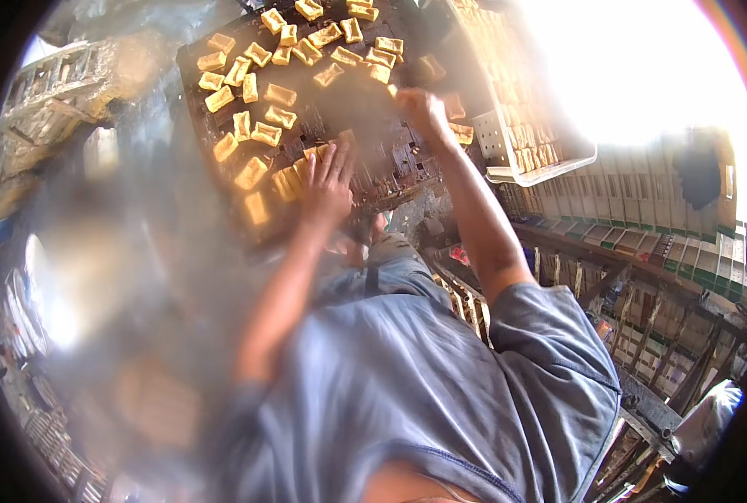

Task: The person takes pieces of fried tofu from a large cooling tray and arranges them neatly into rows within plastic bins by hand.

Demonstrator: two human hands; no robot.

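Note:
Block-shaped yellow pieces that look like fried tofu (279, 116) lie scattered over a dark woven tray (398, 148). Some of them stand side by side in a short row (288, 182) near the tray's close edge. My left hand (332, 185) rests at the right end of this row, fingers stretched out and touching the pieces. Farther right, my right hand (422, 112) is over the tray with curled fingers. A small yellow piece (392, 91) sticks out at its fingertips, partly covered by them. Haze on the lens blurs the middle of the tray.
On the right stands a white perforated plastic crate (496, 148) packed with rows of similar yellow pieces (533, 148). Beyond it, strong glare washes out the view. Slatted racks (637, 327) line the lower right. A smudge blurs much of the left side.

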